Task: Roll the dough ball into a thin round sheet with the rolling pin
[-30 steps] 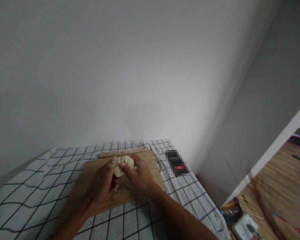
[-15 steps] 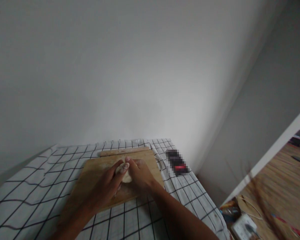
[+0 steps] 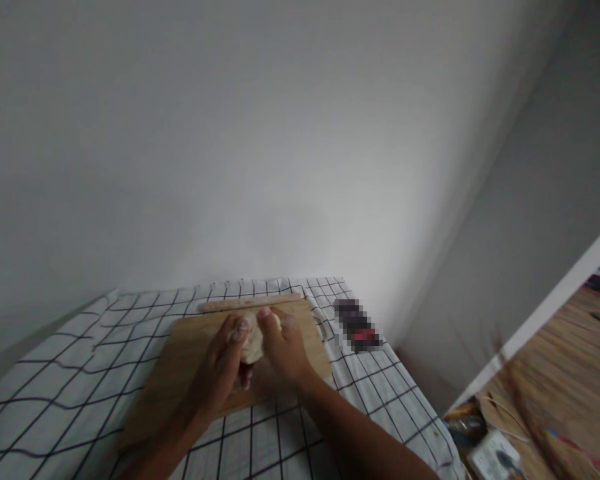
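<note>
A pale lump of dough is gripped between both my hands, over a wooden board. My left hand curls round the dough's left side, with white flour or dough stuck to its thumb. On the other side my right hand is closed round it, thumb pressed on top. The hands cover part of the dough, and I cannot tell whether it touches the board. Behind the hands, a rolling pin lies along the board's far edge.
A white cloth with black grid lines covers the table. Right of the board lies a dark, pixelated item. A pale wall rises behind the table. On the floor at lower right are a white box-like object and cables.
My hands have shifted their hold, and more of the dough shows between them. The left hand's lower fingers now show beneath it. The rolling pin stays at the board's far edge.
</note>
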The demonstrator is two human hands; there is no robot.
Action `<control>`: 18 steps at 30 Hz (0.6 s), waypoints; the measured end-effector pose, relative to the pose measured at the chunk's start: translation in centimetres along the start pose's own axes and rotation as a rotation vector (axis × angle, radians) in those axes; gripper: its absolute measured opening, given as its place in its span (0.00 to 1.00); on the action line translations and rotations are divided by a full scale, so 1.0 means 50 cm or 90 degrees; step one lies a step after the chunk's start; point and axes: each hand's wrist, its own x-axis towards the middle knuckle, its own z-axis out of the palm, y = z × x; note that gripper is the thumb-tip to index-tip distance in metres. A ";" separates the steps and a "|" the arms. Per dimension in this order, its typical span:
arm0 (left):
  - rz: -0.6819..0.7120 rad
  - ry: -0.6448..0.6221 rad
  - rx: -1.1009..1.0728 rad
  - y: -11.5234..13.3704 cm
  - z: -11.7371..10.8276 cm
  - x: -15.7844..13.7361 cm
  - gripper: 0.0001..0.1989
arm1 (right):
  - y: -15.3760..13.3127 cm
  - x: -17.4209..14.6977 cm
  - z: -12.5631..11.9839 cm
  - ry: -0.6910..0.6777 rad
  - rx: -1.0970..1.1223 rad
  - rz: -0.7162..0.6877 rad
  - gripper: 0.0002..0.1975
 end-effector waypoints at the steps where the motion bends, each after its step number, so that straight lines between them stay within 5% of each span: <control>1: 0.009 -0.012 -0.018 -0.002 0.002 0.000 0.23 | -0.002 -0.002 0.003 0.018 -0.006 -0.012 0.20; 9: -0.046 0.024 0.073 0.020 0.009 -0.010 0.24 | 0.015 -0.013 -0.004 0.050 -0.001 0.038 0.20; 15: 0.088 0.053 0.127 0.003 -0.008 0.013 0.23 | 0.014 -0.001 -0.027 -0.171 -0.007 0.094 0.26; 18: 0.065 0.028 0.078 0.010 -0.002 0.009 0.24 | 0.013 0.000 -0.024 -0.177 0.015 0.096 0.26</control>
